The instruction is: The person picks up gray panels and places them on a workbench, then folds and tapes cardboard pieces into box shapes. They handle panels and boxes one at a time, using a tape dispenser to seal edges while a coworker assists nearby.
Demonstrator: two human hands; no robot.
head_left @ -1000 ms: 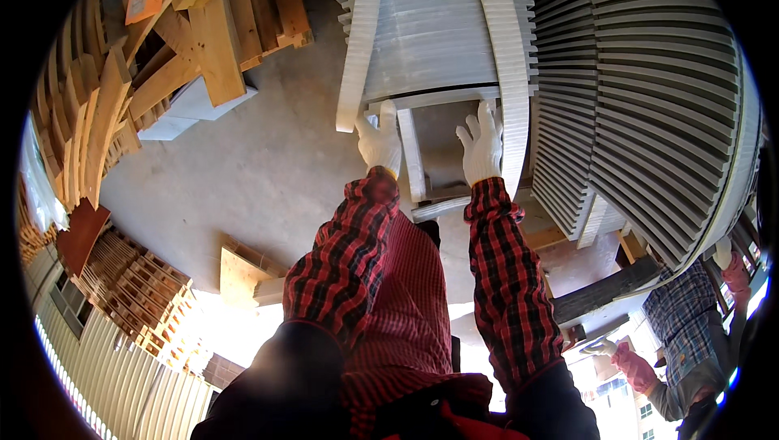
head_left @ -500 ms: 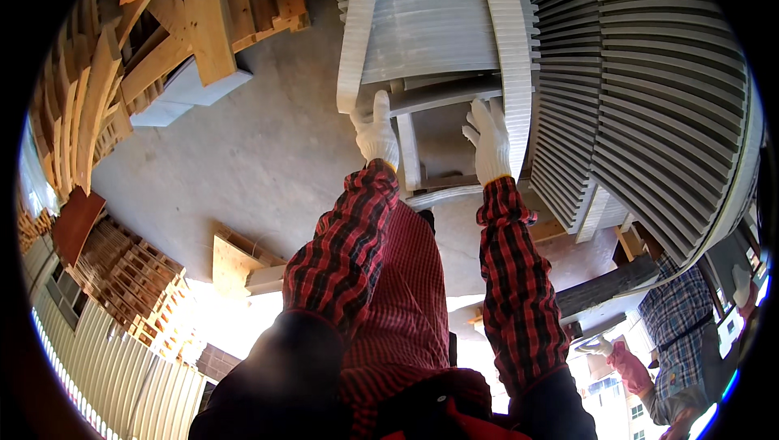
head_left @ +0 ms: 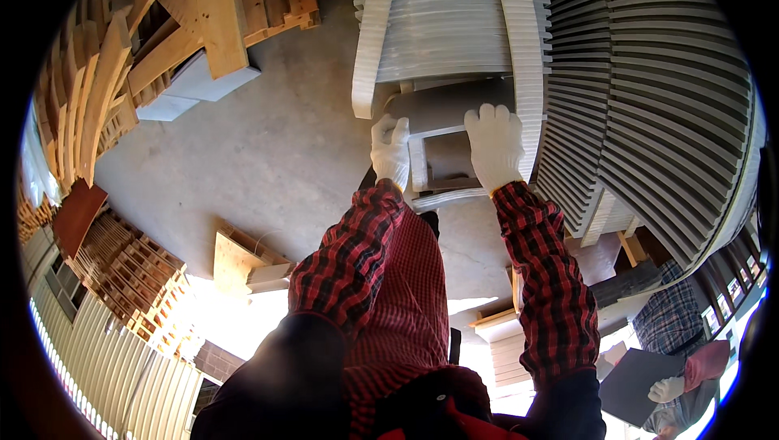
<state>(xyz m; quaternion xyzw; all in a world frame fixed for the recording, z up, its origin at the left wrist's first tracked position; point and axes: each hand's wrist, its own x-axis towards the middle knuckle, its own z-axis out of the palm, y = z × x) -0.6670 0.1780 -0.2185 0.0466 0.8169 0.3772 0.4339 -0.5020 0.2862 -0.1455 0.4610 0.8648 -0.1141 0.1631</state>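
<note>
A flat dark grey panel [head_left: 450, 105] juts toward me from the lower part of a stack of light grey panels [head_left: 442, 34]. White ribbed strips [head_left: 519, 42] run along both sides of that stack. My left hand [head_left: 391, 152], in a white knit glove, pinches the panel's near left corner. The matching glove on my right hand [head_left: 495, 148] has its fingers curled over the near edge at the right, thumb hidden. The panel's far end is out of sight beneath the stack.
Close on the right stands a tall ribbed stack of dark grey pieces [head_left: 673, 99]. Wooden pallets [head_left: 219, 22] fill the upper left, with more pallets [head_left: 122, 278] lower left. At lower right a co-worker [head_left: 706, 367] in gloves holds a dark grey panel [head_left: 637, 387].
The panel has come out toward me, showing more of its top face. Both my hands have closed on its near edge. The co-worker now has a dark panel in hand.
</note>
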